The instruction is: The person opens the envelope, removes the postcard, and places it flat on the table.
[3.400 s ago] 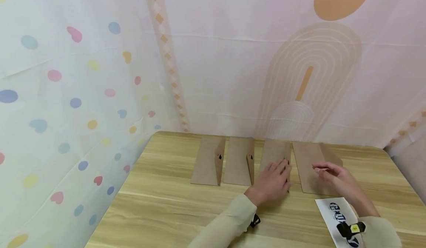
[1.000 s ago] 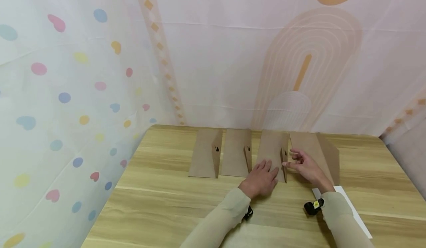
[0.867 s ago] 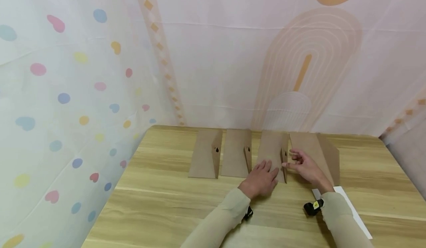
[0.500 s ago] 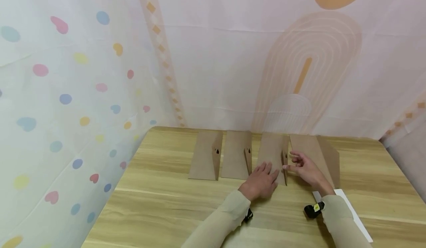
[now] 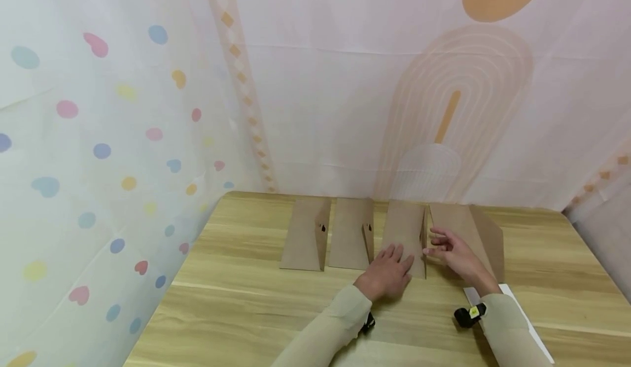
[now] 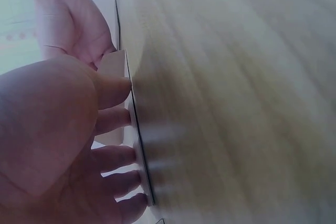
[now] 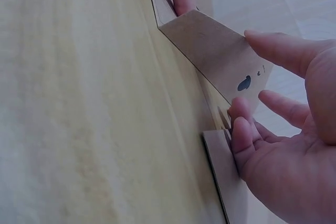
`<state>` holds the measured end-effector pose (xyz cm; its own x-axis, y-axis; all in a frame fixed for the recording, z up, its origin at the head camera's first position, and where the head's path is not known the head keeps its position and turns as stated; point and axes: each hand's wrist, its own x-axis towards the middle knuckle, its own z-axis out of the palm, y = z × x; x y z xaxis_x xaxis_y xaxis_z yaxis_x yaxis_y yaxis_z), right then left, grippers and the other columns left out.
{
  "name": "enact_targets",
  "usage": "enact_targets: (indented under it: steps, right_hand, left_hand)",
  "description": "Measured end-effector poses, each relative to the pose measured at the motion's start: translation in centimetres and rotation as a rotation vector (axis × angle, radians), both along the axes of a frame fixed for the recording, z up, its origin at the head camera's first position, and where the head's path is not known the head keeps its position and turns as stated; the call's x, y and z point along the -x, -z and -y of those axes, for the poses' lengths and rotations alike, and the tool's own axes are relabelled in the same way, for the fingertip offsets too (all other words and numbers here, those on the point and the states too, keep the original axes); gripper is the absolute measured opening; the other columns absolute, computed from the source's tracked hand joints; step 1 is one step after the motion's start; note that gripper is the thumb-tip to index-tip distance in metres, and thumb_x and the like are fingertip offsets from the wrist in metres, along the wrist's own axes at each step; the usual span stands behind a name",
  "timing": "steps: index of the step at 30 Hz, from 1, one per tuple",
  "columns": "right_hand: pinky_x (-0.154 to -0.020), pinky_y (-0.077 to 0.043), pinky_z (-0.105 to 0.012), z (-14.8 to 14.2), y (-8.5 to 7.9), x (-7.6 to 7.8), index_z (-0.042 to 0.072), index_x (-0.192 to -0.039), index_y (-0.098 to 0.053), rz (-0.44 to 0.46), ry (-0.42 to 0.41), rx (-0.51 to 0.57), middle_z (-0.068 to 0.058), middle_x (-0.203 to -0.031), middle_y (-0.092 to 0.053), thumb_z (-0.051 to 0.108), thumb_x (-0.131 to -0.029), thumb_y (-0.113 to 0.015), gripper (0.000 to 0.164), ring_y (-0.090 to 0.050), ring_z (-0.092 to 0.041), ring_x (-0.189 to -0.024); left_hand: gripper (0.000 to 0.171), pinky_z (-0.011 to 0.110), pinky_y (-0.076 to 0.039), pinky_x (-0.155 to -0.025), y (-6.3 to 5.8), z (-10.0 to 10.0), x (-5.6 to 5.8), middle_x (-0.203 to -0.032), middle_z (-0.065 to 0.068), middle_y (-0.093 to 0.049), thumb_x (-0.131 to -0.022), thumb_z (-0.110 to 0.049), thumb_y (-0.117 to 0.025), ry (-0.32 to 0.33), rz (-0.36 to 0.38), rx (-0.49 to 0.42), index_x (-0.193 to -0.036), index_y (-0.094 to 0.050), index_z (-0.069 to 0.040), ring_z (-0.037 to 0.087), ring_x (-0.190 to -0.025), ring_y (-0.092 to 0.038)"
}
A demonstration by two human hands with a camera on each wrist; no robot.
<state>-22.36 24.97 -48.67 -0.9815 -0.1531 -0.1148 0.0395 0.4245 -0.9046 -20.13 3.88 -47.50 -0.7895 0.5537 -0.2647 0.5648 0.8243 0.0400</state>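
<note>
My left hand (image 5: 386, 274) lies with fingers spread on the front part of a folded brown cardboard sheet (image 5: 401, 222), third from the left in a row. From its right edge rises a narrow flap (image 7: 202, 48) with a small dark cutout. My right hand (image 5: 458, 254) is right of this flap, the thumb at its edge, other fingers loosely bent. In the right wrist view, the fingertips (image 7: 241, 107) are close to the flap's corner. The left fingertips (image 6: 126, 156) rest along the sheet in the left wrist view.
Two similar cardboard sheets, one at the far left (image 5: 300, 235) and one beside it (image 5: 347, 235), have raised flaps. A fourth sheet (image 5: 451, 213) lies right, its wider flap (image 5: 490, 244) folded outward. White paper (image 5: 525, 315) lies under my right forearm on the wooden table (image 5: 222, 301).
Since the earliest frame, my right hand moved left from the fourth sheet to the third's flap, and my left hand slid back off that flap. Lately the flap has turned more edge-on.
</note>
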Motion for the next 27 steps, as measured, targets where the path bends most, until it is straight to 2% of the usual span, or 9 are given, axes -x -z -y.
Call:
enact_targets:
  steps: [5,11,14,18,24,27]
  right_hand:
    - [-0.08,-0.05,-0.027,-0.3,-0.1,-0.3,-0.003,-0.151,-0.03,-0.009,-0.027,-0.005,-0.031,-0.137,-0.048,0.022,-0.094,-0.069,0.072,-0.054,-0.033,-0.115]
    - [-0.072,-0.052,-0.027,-0.7,-0.5,-0.5,-0.004,-0.15,-0.029,-0.029,-0.032,0.001,-0.033,-0.135,-0.047,0.017,-0.093,-0.069,0.073,-0.055,-0.023,-0.102]
    - [-0.073,-0.05,-0.024,-0.8,-0.6,-0.5,-0.006,-0.149,-0.03,-0.073,-0.039,-0.015,-0.034,-0.132,-0.048,0.011,-0.092,-0.069,0.071,-0.054,-0.02,-0.099]
    - [-0.074,-0.047,-0.021,-0.9,-0.7,-0.7,-0.008,-0.149,-0.029,-0.122,-0.043,-0.055,-0.034,-0.129,-0.05,0.006,-0.091,-0.068,0.07,-0.054,-0.021,-0.098]
    - [-0.07,-0.047,-0.022,-1.1,-0.6,-0.8,-0.007,-0.151,-0.022,-0.119,-0.044,-0.046,-0.037,-0.131,-0.046,0.0,-0.09,-0.066,0.076,-0.053,-0.024,-0.097]
    - [-0.071,-0.046,-0.022,-1.2,-0.5,-1.0,-0.007,-0.151,-0.023,-0.146,-0.042,-0.078,-0.037,-0.13,-0.046,-0.002,-0.09,-0.066,0.075,-0.055,-0.026,-0.098]
  left_hand:
    - [0.052,0.03,-0.02,-0.12,0.3,0.0,0.0,-0.165,-0.001,-0.019,-0.107,-0.043,-0.035,0.006,-0.018,0.01,-0.157,-0.028,-0.031,0.016,-0.152,-0.017]
    - [0.052,0.03,-0.021,-0.12,0.3,-0.1,0.1,-0.165,-0.001,-0.021,-0.107,-0.043,-0.036,0.014,-0.034,0.013,-0.157,-0.029,-0.031,0.016,-0.151,-0.018]
    - [0.052,0.03,-0.021,-0.12,0.2,0.0,0.0,-0.165,0.0,-0.021,-0.107,-0.043,-0.037,0.015,-0.036,0.013,-0.157,-0.03,-0.031,0.016,-0.151,-0.018]
    - [0.052,0.03,-0.02,-0.12,0.1,0.0,0.0,-0.165,0.0,-0.02,-0.107,-0.043,-0.037,0.011,-0.027,0.008,-0.157,-0.03,-0.031,0.016,-0.152,-0.017]
    - [0.052,0.03,-0.019,-0.12,0.1,-0.1,0.0,-0.165,-0.001,-0.018,-0.107,-0.044,-0.036,-0.005,0.0,-0.003,-0.157,-0.028,-0.031,0.016,-0.152,-0.014]
    - [0.053,0.03,-0.019,-0.12,0.2,-0.1,-0.1,-0.165,-0.001,-0.017,-0.107,-0.044,-0.035,-0.013,0.004,-0.006,-0.157,-0.028,-0.031,0.016,-0.152,-0.014]
